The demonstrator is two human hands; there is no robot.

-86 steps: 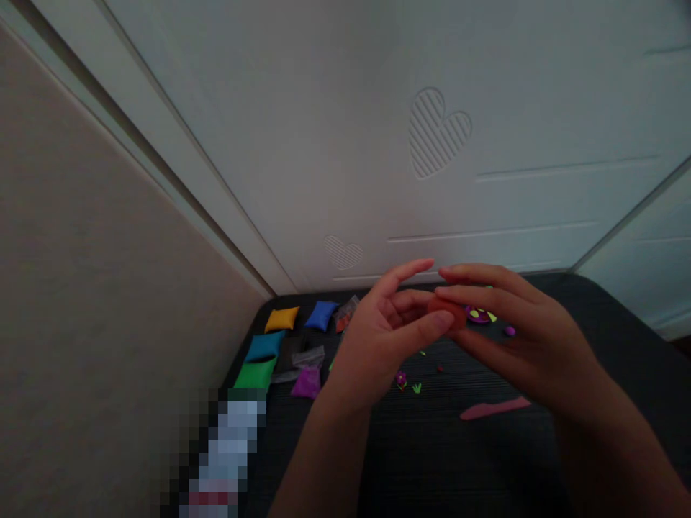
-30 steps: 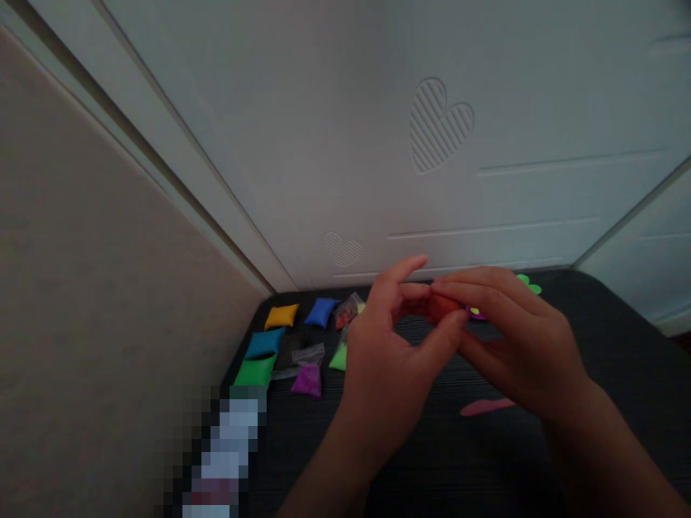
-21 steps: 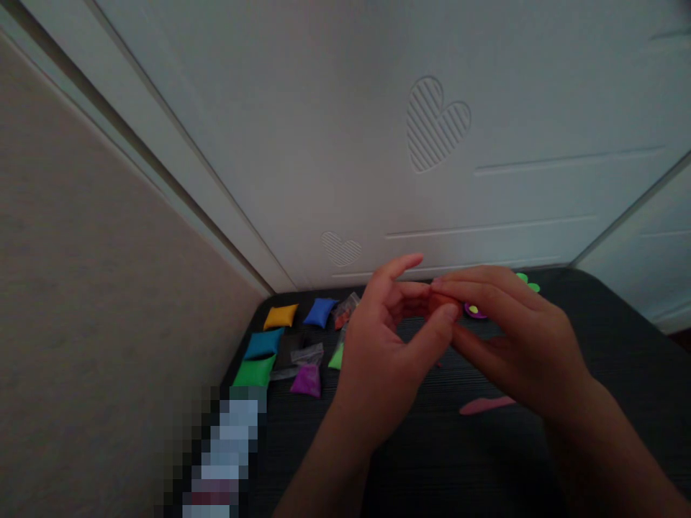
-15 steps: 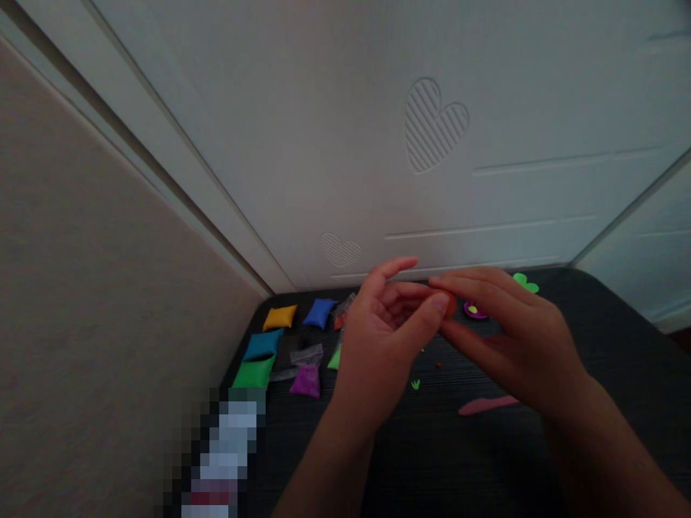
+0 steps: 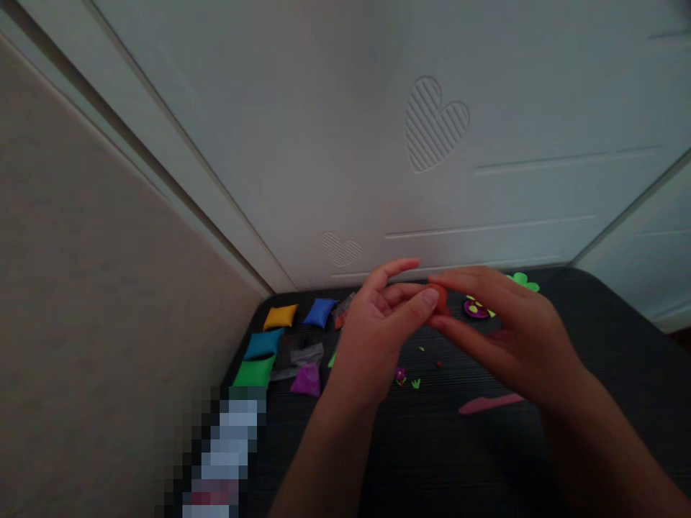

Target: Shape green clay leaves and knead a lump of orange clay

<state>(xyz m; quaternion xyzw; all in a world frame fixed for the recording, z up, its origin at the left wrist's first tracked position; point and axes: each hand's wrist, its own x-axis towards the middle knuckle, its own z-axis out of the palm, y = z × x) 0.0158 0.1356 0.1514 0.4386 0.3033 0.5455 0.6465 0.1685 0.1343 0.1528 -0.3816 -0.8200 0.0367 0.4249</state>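
Observation:
An orange-red lump of modelling clay [image 5: 441,299] is held above the dark table between both hands. My left hand [image 5: 381,327] pinches it from the left, thumb in front and index finger raised off it. From the right, my right hand [image 5: 504,324] closes on the lump with thumb and fingertips. On the table below lie a tiny purple flower shape [image 5: 400,375], a small green leafy piece [image 5: 416,384] and a red crumb [image 5: 439,364]. A pink clay knife [image 5: 489,404] lies beneath my right hand, its right end hidden.
At the left are clay packets: yellow [image 5: 280,317], blue [image 5: 320,313], teal [image 5: 263,344], green [image 5: 254,373] and purple [image 5: 306,379]. Behind my right hand sit a purple disc with yellow spots [image 5: 475,309] and a bright green lobed shape [image 5: 522,280]. A white panel [image 5: 345,180] rises behind the table.
The left thumb has shifted slightly left, showing more of the orange-red clay. Both hands keep hold of it. The purple flower shape has come into view beside my left wrist.

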